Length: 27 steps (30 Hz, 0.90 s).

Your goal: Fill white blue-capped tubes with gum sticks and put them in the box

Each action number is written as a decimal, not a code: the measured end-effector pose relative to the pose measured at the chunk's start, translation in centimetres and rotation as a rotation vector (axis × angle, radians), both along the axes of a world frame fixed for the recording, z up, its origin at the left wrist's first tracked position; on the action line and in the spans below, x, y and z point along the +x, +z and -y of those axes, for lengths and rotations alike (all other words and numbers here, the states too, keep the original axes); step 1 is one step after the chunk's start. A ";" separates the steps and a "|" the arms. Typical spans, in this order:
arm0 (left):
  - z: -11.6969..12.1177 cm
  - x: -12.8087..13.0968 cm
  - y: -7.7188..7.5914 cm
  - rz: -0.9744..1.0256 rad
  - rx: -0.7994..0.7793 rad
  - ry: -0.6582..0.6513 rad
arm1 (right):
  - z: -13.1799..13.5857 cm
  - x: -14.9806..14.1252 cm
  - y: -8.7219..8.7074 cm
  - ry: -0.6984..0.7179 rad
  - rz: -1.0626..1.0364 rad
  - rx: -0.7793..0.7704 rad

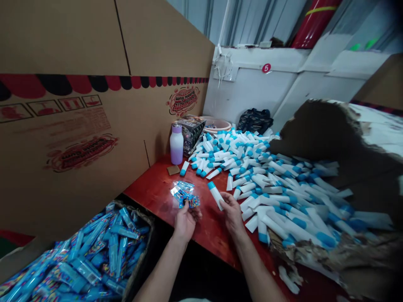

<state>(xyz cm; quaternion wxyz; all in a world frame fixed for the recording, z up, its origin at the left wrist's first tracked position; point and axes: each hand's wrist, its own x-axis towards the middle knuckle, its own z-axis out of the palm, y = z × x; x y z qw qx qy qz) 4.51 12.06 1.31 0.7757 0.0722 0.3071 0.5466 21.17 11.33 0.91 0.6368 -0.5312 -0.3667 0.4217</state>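
Between the thumb and fingers of my right hand (233, 211) is a white tube (215, 196) with a blue cap, its cap end pointing up and to the left. My left hand (186, 221) pinches a blue printed plastic wrapper (191, 201) by its near edge. Just beyond that, more shiny wrappers (183, 186) lie on the red tabletop (157, 184). A large heap of white tubes with blue caps (248, 157) spreads to the right of my right hand.
At lower left, a carton holds many wrapped blue tubes (107, 247). A tall cardboard box (78, 138) walls the left side. Farther back are a purple bottle (176, 144), a pink basin (217, 124) and a dark bag (255, 121). Torn cardboard (327, 134) stands at right.
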 end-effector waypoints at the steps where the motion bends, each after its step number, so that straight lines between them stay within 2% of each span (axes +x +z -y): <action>1: 0.2 0.0 0.0 -0.012 0.000 -0.003 | 1.2 0.0 0.4 0.014 -0.065 0.002; 3: 0.6 0.2 0.1 -0.032 -0.003 -0.013 | 3.5 0.1 1.1 0.072 -0.098 0.001; 5: 0.9 0.7 0.2 -0.041 0.009 -0.029 | 5.4 0.3 1.5 0.123 -0.044 0.000; 11: 2.0 2.6 0.8 -0.050 0.109 -0.091 | 8.6 1.6 1.5 0.101 0.286 0.041; 16: 2.6 3.3 1.1 -0.158 0.173 -0.041 | 10.0 2.0 1.7 -0.034 0.402 0.085; 27: 2.8 3.5 1.0 -0.176 0.186 -0.087 | 10.2 2.2 0.9 0.038 0.390 0.062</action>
